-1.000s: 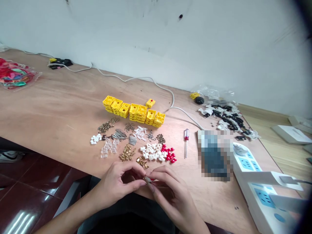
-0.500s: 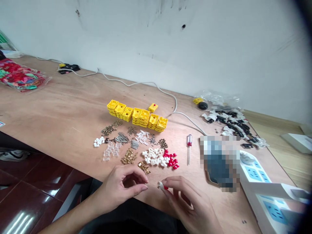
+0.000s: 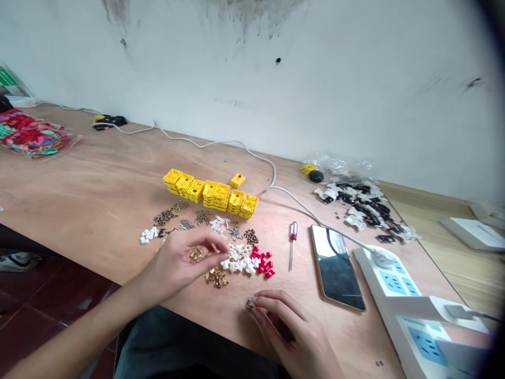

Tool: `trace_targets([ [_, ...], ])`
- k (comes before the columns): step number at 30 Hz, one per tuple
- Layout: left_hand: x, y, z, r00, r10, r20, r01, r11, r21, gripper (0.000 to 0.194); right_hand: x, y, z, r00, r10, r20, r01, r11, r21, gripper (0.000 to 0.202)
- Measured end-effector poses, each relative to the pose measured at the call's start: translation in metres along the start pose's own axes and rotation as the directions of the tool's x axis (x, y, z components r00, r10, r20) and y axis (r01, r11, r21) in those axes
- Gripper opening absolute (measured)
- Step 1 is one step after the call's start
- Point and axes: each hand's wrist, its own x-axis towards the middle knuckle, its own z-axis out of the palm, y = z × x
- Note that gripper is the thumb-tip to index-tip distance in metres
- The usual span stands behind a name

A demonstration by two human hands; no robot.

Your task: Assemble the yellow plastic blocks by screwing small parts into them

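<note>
My left hand (image 3: 189, 260) hovers over the piles of small parts, thumb and forefinger apart, with nothing visible between them. Beneath and beside it lie brass pieces (image 3: 216, 278), white plastic pieces (image 3: 241, 259) and red caps (image 3: 267, 267). Near the front edge, my right hand (image 3: 288, 326) pinches a small assembly (image 3: 251, 304) with a metal end; its red part is mostly covered by the fingers. Stacked yellow housings (image 3: 216, 196) stand in a row behind the piles. A single yellow block (image 3: 238, 180) with a red spot sits behind them.
A screwdriver (image 3: 293, 245) and a phone (image 3: 338, 267) lie to the right, beside a white power strip (image 3: 379, 273). Black and white parts (image 3: 365, 205) are heaped at the back right. A white cable (image 3: 272, 168) crosses the table. Colourful bagged items (image 3: 33, 131) lie far left.
My left hand has moved up and away from my right hand, over the small parts. My right hand keeps its pinch on the small assembly. The camera view has shifted somewhat.
</note>
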Motion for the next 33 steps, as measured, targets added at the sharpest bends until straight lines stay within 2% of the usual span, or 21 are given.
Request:
trace_targets([
  [2,0.029,0.005,-0.008,0.987,0.159,0.026,-0.161,0.965,0.208,0.009,0.001,0.000,0.000,1.000,-0.005,-0.003,0.005,1.000,-0.007,0.016],
  [3,0.044,0.007,-0.010,0.973,0.218,0.072,-0.230,0.929,0.291,0.011,0.002,-0.001,-0.001,1.000,-0.009,-0.002,0.009,1.000,-0.013,0.016],
  [4,0.060,0.008,-0.011,0.964,0.231,0.133,-0.264,0.894,0.361,0.016,0.003,-0.002,-0.001,1.000,-0.014,-0.002,0.014,1.000,-0.018,0.017],
  [8,0.115,0.004,-0.006,0.928,0.040,0.371,-0.255,0.795,0.551,0.050,0.004,-0.004,-0.002,1.000,-0.025,0.007,0.025,1.000,-0.013,0.019],
  [10,0.132,0.001,0.001,0.908,-0.038,0.418,-0.248,0.754,0.608,0.056,0.004,-0.003,-0.003,0.999,-0.032,0.008,0.032,0.999,-0.005,0.019],
  [14,0.147,-0.006,0.010,0.887,-0.088,0.454,-0.255,0.725,0.640,0.067,0.004,-0.001,-0.004,0.999,-0.046,0.009,0.046,0.999,0.020,0.019],
  [18,0.151,-0.013,0.013,0.884,-0.109,0.455,-0.258,0.699,0.668,0.064,0.003,-0.001,-0.004,0.999,-0.010,0.050,0.008,0.999,0.054,0.017],
  [22,0.154,-0.019,0.014,0.893,-0.077,0.443,-0.273,0.689,0.671,0.057,0.001,0.000,-0.004,0.997,0.035,0.075,-0.041,0.997,0.068,0.017],
  [26,0.150,-0.011,0.007,0.911,-0.001,0.411,-0.300,0.684,0.665,0.047,0.001,0.000,-0.003,0.994,0.043,0.100,-0.052,0.994,0.091,0.018],
  [29,0.127,0.007,-0.007,0.927,0.083,0.366,-0.316,0.697,0.643,0.044,0.001,0.000,-0.003,0.995,0.056,0.088,-0.065,0.993,0.096,0.018],
  [31,0.096,0.018,-0.017,0.930,0.093,0.355,-0.306,0.732,0.609,0.046,0.001,-0.001,-0.004,0.994,0.070,0.084,-0.078,0.993,0.089,0.017],
  [33,0.054,0.024,-0.020,0.948,0.127,0.291,-0.280,0.767,0.578,0.048,0.001,-0.002,-0.004,0.994,0.082,0.077,-0.088,0.992,0.086,0.016],
])
